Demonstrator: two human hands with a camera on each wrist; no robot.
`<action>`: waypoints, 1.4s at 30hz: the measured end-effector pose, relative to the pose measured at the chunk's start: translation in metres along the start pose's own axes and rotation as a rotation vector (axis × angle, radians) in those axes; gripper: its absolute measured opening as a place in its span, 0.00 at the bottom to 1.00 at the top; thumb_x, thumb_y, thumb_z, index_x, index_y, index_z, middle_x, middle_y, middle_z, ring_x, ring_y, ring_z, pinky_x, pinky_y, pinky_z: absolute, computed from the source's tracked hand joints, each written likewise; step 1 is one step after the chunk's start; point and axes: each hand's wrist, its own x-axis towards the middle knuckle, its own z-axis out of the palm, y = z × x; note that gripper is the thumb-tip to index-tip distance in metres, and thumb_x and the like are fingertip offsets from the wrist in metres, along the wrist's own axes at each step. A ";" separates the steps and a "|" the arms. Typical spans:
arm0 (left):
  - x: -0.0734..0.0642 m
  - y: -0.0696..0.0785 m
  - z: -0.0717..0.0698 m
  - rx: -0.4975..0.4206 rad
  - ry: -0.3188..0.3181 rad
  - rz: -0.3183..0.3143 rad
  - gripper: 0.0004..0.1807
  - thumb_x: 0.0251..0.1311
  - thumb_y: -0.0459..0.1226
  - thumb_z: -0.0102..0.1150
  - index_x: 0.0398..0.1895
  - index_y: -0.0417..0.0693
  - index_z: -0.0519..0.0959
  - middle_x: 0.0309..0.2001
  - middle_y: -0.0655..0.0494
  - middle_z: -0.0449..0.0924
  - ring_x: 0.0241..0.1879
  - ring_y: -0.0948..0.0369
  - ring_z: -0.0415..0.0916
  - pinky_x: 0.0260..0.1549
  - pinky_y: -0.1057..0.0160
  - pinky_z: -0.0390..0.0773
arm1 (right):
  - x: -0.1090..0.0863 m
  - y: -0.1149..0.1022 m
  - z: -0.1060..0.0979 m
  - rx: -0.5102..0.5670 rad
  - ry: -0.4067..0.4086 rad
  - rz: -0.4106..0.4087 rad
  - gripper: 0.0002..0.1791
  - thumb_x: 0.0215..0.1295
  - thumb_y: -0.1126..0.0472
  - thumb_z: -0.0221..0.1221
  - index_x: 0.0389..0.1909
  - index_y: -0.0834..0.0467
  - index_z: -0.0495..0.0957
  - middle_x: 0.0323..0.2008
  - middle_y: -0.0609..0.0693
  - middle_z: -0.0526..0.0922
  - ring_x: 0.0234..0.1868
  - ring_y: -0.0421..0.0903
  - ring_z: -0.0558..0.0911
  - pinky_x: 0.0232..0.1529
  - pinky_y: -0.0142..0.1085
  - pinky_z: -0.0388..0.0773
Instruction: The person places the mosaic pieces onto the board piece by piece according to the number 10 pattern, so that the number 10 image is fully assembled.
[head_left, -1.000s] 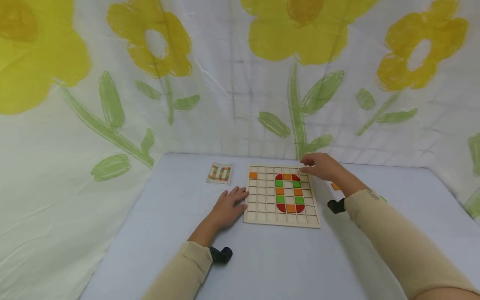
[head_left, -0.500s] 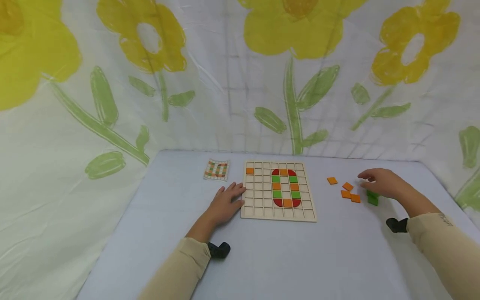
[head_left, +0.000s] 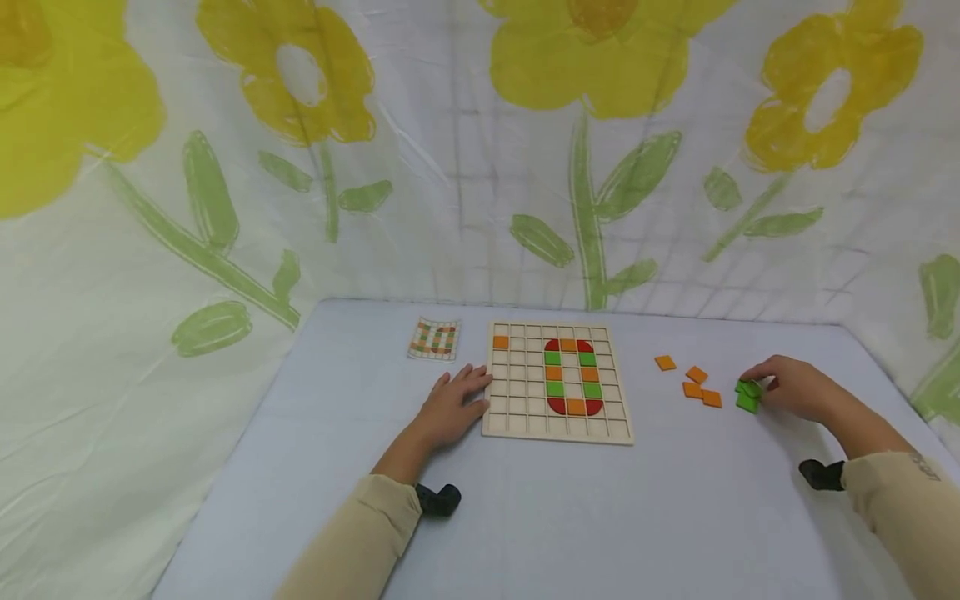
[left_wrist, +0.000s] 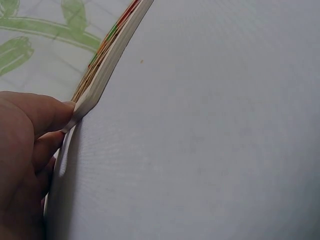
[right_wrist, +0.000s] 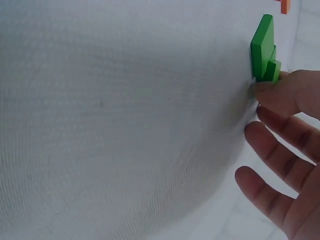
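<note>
We see the right hand pinching a green tile, more green pieces just beside. The left hand, loose, touches the grid board.

My left forearm reaches forward and inward; my left hand lies low, its fingers extended and thumb apart. My right forearm angles inward; on my right hand, thumb and forefinger pinch, the other fingers spaced apart.
</note>
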 end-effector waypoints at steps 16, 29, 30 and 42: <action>-0.001 0.000 0.000 -0.006 -0.001 0.005 0.26 0.70 0.43 0.53 0.70 0.50 0.70 0.74 0.58 0.61 0.77 0.56 0.49 0.77 0.48 0.40 | 0.011 -0.007 -0.004 -0.050 0.009 0.021 0.21 0.61 0.65 0.62 0.51 0.73 0.77 0.45 0.68 0.80 0.40 0.59 0.79 0.36 0.49 0.79; -0.003 0.003 -0.001 -0.013 0.004 0.001 0.26 0.70 0.43 0.54 0.69 0.49 0.70 0.74 0.58 0.62 0.77 0.55 0.50 0.77 0.48 0.39 | 0.058 -0.113 -0.009 0.083 0.170 -0.095 0.23 0.65 0.58 0.63 0.57 0.66 0.78 0.48 0.62 0.82 0.44 0.54 0.77 0.37 0.43 0.78; -0.004 0.003 -0.001 -0.012 0.005 0.001 0.26 0.70 0.42 0.54 0.69 0.49 0.70 0.74 0.58 0.62 0.77 0.55 0.50 0.77 0.48 0.39 | 0.064 -0.122 -0.007 0.099 0.175 -0.097 0.23 0.65 0.58 0.63 0.57 0.65 0.78 0.48 0.61 0.82 0.43 0.54 0.77 0.37 0.42 0.77; -0.004 0.002 0.000 -0.014 0.005 -0.001 0.25 0.70 0.43 0.53 0.69 0.50 0.70 0.74 0.59 0.62 0.77 0.56 0.50 0.77 0.49 0.40 | 0.129 -0.212 0.040 0.245 0.091 -0.208 0.21 0.63 0.53 0.64 0.56 0.58 0.82 0.48 0.55 0.82 0.41 0.50 0.77 0.37 0.41 0.78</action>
